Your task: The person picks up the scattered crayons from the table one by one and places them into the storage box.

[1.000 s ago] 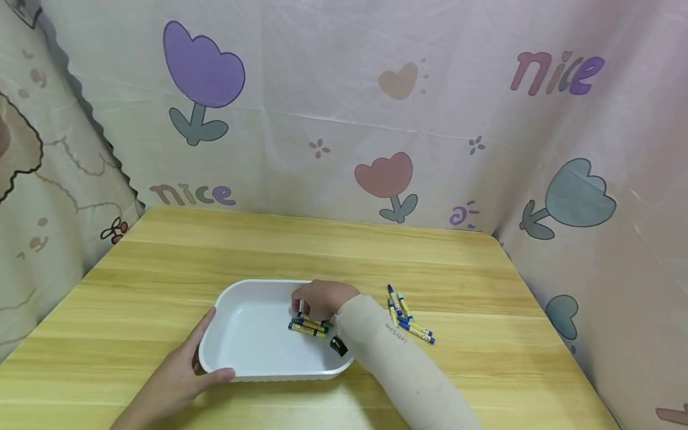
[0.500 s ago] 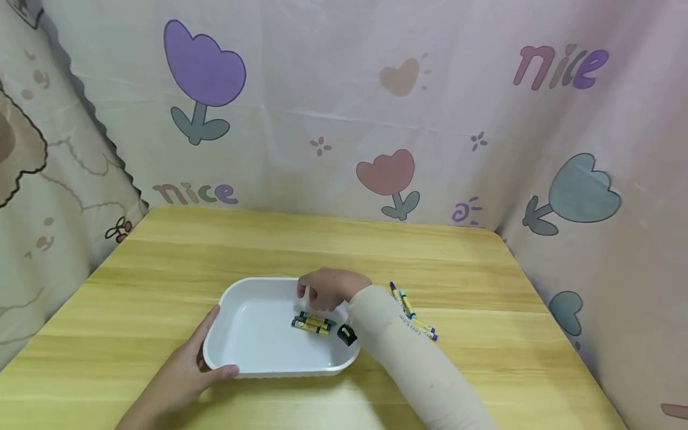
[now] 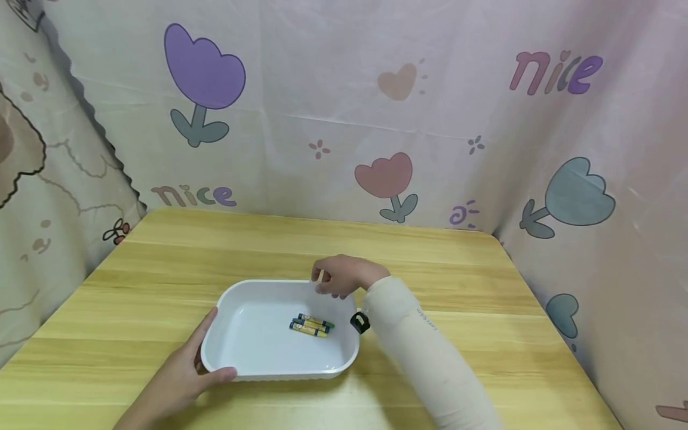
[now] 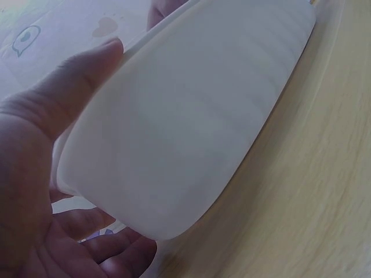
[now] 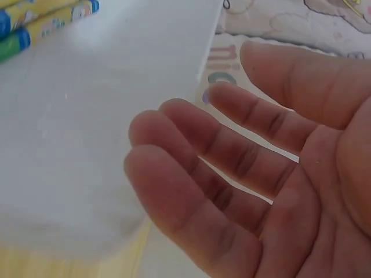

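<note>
A white rectangular tray (image 3: 258, 346) lies on the table, and a small cluster of crayons (image 3: 310, 326) with yellow wrappers rests inside, right of its middle. My left hand (image 3: 180, 367) grips the tray's left end, thumb along the near rim and fingers round the outer side; the left wrist view shows the thumb (image 4: 87, 81) against the rim. My right hand (image 3: 346, 276) is above the back right rim, fingers loosely bent. Nothing lies in its palm in the right wrist view, where blue and green crayon ends (image 5: 49, 26) show at the upper left.
A wood-grain table (image 3: 258, 245) carries the tray. Patterned cloth (image 3: 301, 71) hangs behind it and at both sides. The right sleeve (image 3: 424, 352) covers the table area right of the tray. A small black piece (image 3: 360, 322) sits at the sleeve's edge.
My right hand has lifted from the crayons in the tray and moved back and right. The sleeve now hides the loose crayons seen on the table. The left hand keeps its hold.
</note>
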